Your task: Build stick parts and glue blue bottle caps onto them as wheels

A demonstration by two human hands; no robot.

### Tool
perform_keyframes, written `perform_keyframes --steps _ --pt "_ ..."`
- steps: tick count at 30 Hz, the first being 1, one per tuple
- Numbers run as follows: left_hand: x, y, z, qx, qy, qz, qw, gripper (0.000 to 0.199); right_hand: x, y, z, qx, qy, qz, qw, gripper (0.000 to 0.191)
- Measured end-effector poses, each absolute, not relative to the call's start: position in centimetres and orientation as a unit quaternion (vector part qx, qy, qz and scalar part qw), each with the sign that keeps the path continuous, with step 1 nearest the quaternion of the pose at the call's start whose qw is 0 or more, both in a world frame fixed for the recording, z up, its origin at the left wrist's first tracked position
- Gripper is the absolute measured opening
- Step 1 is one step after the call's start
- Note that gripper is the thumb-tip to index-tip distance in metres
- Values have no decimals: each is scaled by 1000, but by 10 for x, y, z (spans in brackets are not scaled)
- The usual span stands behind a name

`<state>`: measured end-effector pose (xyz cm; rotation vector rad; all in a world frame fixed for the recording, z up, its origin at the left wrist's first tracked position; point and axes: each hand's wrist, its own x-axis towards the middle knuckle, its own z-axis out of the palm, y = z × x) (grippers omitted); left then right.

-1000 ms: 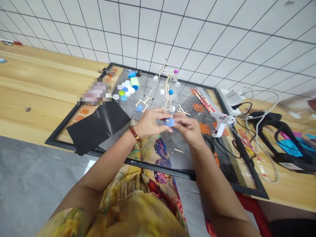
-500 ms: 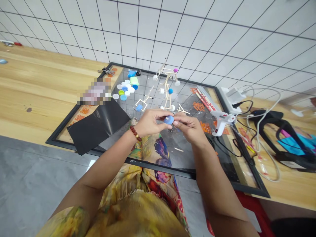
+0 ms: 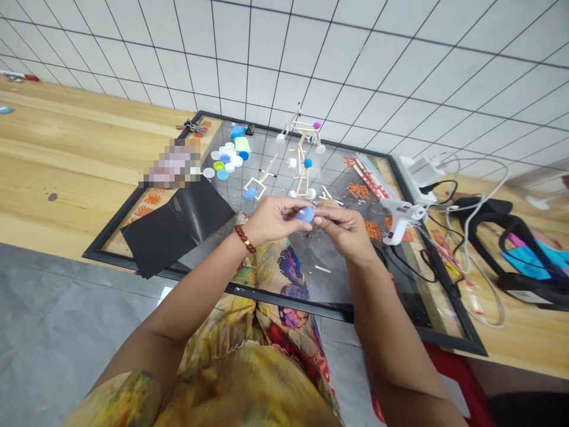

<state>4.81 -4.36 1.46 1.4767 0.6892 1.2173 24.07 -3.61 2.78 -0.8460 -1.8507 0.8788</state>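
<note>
My left hand [image 3: 273,220] is closed, pinching a blue bottle cap [image 3: 304,214] between thumb and fingers above the glass board. A small pale spot shows on the cap's face. Against the cap's right edge, the thumb and fingers of my right hand [image 3: 340,225] are pressed together; what they may hold is hidden. Just beyond the hands stand stick frames with caps as wheels: one with a blue ball [image 3: 307,163], another with a purple ball [image 3: 317,125]. To their left lies a small stick frame [image 3: 262,181] with a blue cap.
Several loose bottle caps [image 3: 229,159] lie at the back left, beside a black sheet [image 3: 178,228]. On the right are a white glue gun [image 3: 402,218], a power strip [image 3: 415,184], tangled cables and a black headband-like frame [image 3: 489,237]. A tiled wall [image 3: 284,53] rises behind.
Both hands keep nearly the same place with the blue bottle cap. The cap has shifted very slightly; nothing else has visibly moved.
</note>
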Motion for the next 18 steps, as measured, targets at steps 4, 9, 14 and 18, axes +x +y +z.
perform_keyframes --steps 4,9,14,18 --pt "52 -45 15 588 303 522 538 43 242 -35 26 -345 -738 376 442 26" --pt "55 -45 13 572 308 524 550 44 246 -32 20 -334 -735 391 441 17" --pt "55 -44 9 581 302 527 542 39 247 -31 20 -337 -737 388 440 17" --pt "56 -44 9 588 307 531 528 35 246 -31 19 -339 -733 389 443 18"
